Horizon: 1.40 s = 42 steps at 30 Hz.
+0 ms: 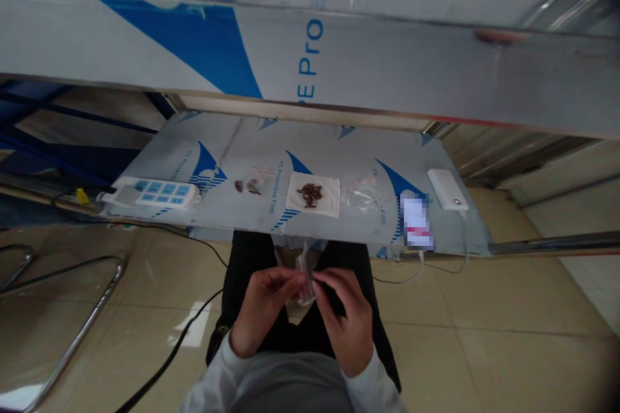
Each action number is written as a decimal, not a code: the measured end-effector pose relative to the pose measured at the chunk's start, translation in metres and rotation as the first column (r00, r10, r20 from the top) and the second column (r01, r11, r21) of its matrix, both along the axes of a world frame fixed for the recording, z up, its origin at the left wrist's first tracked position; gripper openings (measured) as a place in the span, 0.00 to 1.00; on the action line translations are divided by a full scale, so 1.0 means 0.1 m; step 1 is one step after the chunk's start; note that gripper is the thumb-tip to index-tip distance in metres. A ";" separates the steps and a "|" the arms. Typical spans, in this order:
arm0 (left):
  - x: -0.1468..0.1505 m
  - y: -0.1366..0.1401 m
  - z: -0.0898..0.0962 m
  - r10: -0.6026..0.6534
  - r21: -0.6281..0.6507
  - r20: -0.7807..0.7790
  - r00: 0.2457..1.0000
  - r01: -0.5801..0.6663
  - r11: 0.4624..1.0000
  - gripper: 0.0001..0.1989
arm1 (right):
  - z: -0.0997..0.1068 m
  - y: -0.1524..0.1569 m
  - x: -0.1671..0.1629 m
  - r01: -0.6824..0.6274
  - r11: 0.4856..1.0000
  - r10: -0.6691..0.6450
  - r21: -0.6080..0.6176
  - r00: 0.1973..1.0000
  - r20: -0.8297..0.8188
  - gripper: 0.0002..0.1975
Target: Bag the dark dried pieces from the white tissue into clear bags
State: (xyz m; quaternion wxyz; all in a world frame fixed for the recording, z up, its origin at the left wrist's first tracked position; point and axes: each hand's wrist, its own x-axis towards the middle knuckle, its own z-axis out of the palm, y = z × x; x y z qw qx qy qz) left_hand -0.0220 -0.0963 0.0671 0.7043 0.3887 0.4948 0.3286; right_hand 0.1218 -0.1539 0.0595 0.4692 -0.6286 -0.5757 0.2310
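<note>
Over my lap, a small clear plastic bag (305, 266) is held between both hands. My left hand (264, 303) pinches its left side with thumb and fingers. On the other side, the thumb and fingertips of my right hand (345, 315) close on the bag's edge. Whether anything is inside the bag I cannot tell. On the shelf ahead, a pile of small dark brown pieces (310, 195) lies on a white square sheet (330, 197). To its left is a clear bag with dark bits (249, 187); crumpled clear plastic bags (362, 195) lie to its right.
The film-covered shelf (232, 142) holds a white power strip (167, 194) at left, and a phone (415, 222) and white power bank (446, 190), both cabled, at right. A higher ledge (387, 71) overhangs behind. A metal chair frame (92, 316) and black cable (169, 352) are at lower left.
</note>
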 end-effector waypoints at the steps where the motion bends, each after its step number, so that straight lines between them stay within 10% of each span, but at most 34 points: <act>1: 0.00 -0.02 -0.01 0.025 -0.018 -0.007 1.000 -0.026 1.000 0.13 | 0.01 -0.02 -0.02 -0.028 1.000 0.028 -0.006 0.999 -0.018 0.08; 10: 0.03 -0.10 -0.05 0.040 -0.057 0.117 0.992 -0.033 0.998 0.12 | 0.06 0.01 -0.07 -0.171 0.969 0.140 -0.177 0.975 -0.173 0.06; 19: -0.05 0.06 -0.08 -0.065 -0.050 0.039 0.997 0.067 0.997 0.15 | 0.03 0.12 0.04 -0.274 0.948 0.301 -0.164 0.938 0.173 0.15; 32: -0.05 -0.01 -0.10 -0.127 0.048 0.058 0.990 0.124 0.991 0.13 | 0.06 0.17 0.08 -0.285 0.927 0.206 -0.243 0.930 -0.306 0.11; 42: -0.08 0.02 -0.05 -0.223 0.096 -0.082 0.971 0.230 0.968 0.11 | 0.05 0.16 0.09 -0.348 0.898 0.340 -0.269 0.937 -0.079 0.12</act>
